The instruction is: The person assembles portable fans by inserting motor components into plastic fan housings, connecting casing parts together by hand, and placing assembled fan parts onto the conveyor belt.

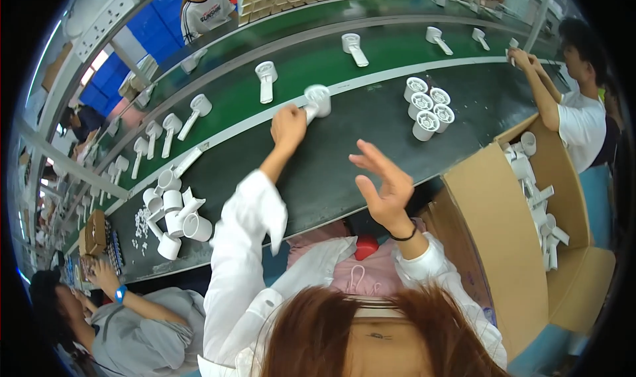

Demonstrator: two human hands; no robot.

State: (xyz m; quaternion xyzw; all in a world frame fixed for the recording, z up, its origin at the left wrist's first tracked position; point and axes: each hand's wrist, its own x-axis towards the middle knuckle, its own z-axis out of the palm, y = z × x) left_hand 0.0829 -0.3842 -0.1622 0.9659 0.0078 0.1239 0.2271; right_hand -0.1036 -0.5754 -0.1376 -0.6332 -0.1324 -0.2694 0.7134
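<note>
My left hand (pixel 289 128) is closed around the handle of a white plastic housing (pixel 318 99) with a round cup-shaped head, held over the near edge of the green conveyor. The housing is slightly smeared by motion. My right hand (pixel 387 190) hovers over the front of the dark worktop (pixel 331 171), fingers spread, holding nothing. To the right stands a cluster of round white parts (pixel 424 103) with spoked tops. At the left lies a pile of white housings (pixel 175 213) with handles.
More white housings (pixel 266 79) lie along the green conveyor (pixel 298 57). A large cardboard box (pixel 501 224) at the right holds several housings. Small white bits (pixel 141 226) are scattered at the left. One co-worker (pixel 576 112) is at the right, another (pixel 132 324) at the lower left.
</note>
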